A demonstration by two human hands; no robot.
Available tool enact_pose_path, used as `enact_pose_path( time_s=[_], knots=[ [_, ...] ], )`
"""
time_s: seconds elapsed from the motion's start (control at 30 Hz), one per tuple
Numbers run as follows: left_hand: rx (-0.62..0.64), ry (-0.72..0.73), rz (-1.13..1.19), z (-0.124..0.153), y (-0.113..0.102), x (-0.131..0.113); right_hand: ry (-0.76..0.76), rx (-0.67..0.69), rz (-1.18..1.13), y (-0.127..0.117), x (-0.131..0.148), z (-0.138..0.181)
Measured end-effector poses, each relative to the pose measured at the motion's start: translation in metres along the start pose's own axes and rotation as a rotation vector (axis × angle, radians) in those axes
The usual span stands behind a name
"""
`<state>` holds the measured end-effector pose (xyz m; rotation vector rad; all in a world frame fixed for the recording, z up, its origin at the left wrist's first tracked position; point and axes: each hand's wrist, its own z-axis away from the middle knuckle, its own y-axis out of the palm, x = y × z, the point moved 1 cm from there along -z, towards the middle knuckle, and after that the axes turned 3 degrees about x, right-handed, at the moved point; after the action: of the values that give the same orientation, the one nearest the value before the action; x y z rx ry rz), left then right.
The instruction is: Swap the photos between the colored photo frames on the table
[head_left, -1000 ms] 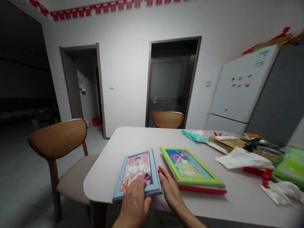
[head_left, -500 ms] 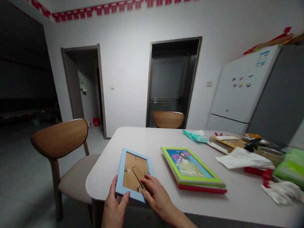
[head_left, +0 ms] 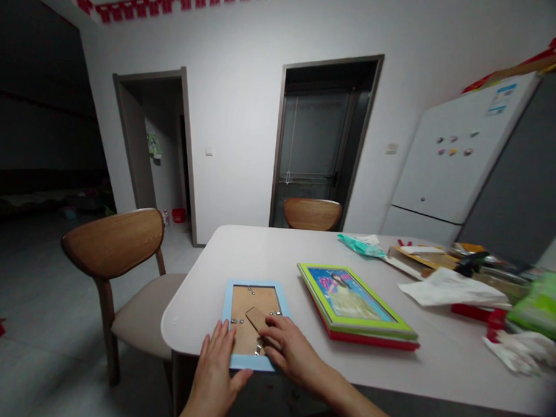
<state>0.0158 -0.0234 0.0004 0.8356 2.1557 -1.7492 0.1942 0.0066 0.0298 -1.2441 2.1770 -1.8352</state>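
Note:
A light-blue picture frame [head_left: 254, 362] lies face down at the table's near edge. Its brown backing board [head_left: 244, 301] faces up, with small metal clips around it and a stand flap [head_left: 255, 318] slanting across the middle. My left hand [head_left: 215, 364] rests along the frame's left side, fingers stretched and thumb apart near the bottom rail. Over the lower right part, my right hand [head_left: 291, 349] has bent fingers closed by the flap and the frame's right side; its fingertips partly hide the flap. To the right lies a green picture frame [head_left: 359, 302] with a princess picture, stacked on a red one [head_left: 373, 342].
The white table [head_left: 202, 303] holds clutter at right: a teal packet [head_left: 362, 246], white paper [head_left: 453, 287], a white glove [head_left: 519, 354] and a green bag [head_left: 541, 309]. Wooden chairs stand at the left [head_left: 115, 242] and at the far side [head_left: 312, 214].
The blue frame has gone from tilted in my hands to flat on the table. My left hand has loosened from gripping its corner to lying along its side. My right hand stays near the flap.

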Motion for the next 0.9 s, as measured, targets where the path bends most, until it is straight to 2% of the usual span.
enact_pose_path(
  time_s=[0.13,0.3,0.6,0.73,0.9],
  knots=[
    [0.064,0.087,0.055,-0.005,-0.006,-0.005,-0.084,0.058,-0.058,0.0,0.0,-0.012],
    [0.036,0.119,0.045,-0.002,-0.004,-0.006,-0.087,0.039,-0.023,0.011,-0.002,-0.021],
    [0.056,0.114,-0.003,-0.002,-0.005,-0.006,0.05,-0.028,0.02,0.012,-0.001,-0.023],
    [0.061,0.105,0.008,-0.003,-0.005,-0.005,0.172,-0.114,0.074,0.0,-0.017,-0.027],
    [0.069,0.095,0.061,-0.004,-0.007,-0.005,0.277,-0.049,0.261,-0.008,-0.038,-0.032]
  ],
)
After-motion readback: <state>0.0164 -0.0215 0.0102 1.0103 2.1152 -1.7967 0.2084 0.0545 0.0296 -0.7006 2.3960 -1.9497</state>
